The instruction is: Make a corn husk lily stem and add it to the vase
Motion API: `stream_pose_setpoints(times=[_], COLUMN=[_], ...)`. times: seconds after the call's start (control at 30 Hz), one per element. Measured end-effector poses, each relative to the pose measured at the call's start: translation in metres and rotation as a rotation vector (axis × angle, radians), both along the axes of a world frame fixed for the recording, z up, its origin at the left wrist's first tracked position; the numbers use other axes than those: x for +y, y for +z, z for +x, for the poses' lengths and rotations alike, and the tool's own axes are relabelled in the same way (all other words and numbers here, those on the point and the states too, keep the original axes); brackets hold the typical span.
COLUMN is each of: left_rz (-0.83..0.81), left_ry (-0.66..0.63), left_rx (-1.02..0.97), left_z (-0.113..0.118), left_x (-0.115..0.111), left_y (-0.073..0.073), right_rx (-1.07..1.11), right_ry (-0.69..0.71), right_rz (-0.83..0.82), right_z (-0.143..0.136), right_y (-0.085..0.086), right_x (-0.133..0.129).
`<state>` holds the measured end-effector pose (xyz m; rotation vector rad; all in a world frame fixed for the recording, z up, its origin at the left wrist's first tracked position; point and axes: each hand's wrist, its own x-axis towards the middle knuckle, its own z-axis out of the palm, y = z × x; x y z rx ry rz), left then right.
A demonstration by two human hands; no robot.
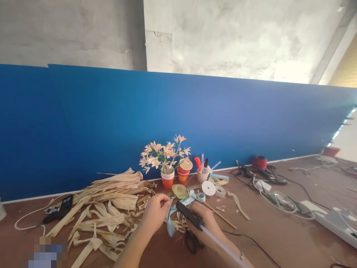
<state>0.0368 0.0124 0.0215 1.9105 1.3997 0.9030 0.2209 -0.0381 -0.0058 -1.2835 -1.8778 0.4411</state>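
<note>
My left hand (156,209) is closed in a pinch at the edge of a light blue ribbon (170,226), which hangs down from the fingertips and curls behind the tool. A black hot glue gun (192,216) is gripped in my right hand (203,213); its nozzle points toward the ribbon, and a long translucent glue stick (220,243) sticks out at the back. Under the right hand lie black-handled scissors (191,241). Dried corn husks (111,216) are heaped left of my left hand. Beyond both hands, pale husk-like flowers (163,154) stand in stacked red paper cups (168,181).
Right of the flowers are another red cup (182,176), a white cup of pens (203,174), a white spool (208,188) and a thin stick (223,217). Cables and a power strip (331,219) lie at right. A blue panel (223,119) borders the table's back.
</note>
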Motion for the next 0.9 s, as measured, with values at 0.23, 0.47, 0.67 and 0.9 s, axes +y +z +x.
stream_pose_setpoints(times=[0.23,0.47,0.67,0.9], left_rz=[-0.033,-0.049,-0.038,-0.036], left_ry=[-0.029,-0.041,-0.036,-0.030], left_rx=[-0.024,-0.056,-0.041,-0.035], left_z=[0.001,0.001,0.001,0.001], left_x=[-0.001,0.000,-0.001,-0.001], left_y=[0.001,-0.003,-0.001,0.000], right_rx=[-0.063,-0.068,-0.095,-0.099], right_ry=[-0.028,-0.039,-0.086,-0.056], right_rz=[0.012,0.008,-0.006,-0.019], right_z=[-0.001,-0.003,-0.002,-0.002], right_y=[-0.004,-0.004,-0.010,-0.009], right_x=[0.003,0.003,0.005,0.005])
